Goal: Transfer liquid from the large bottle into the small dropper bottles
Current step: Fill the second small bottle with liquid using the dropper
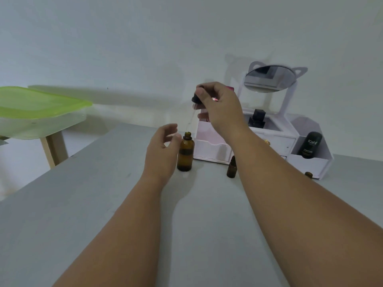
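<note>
Amber large bottle point(185, 154) stands beside left hand point(163, 150).

Head view, looking forward-down over table point(103, 204), close.

Amber bottle point(185, 156), uncapped, upright on counter point(103, 204). Right hand point(217, 108) pinches dropper point(195, 100) above it; left hand point(162, 152) relaxed beside its neck.

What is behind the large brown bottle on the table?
A white drawer organizer stands behind the large brown bottle. The right hand, holding the dropper, and its forearm cover part of it.
</note>
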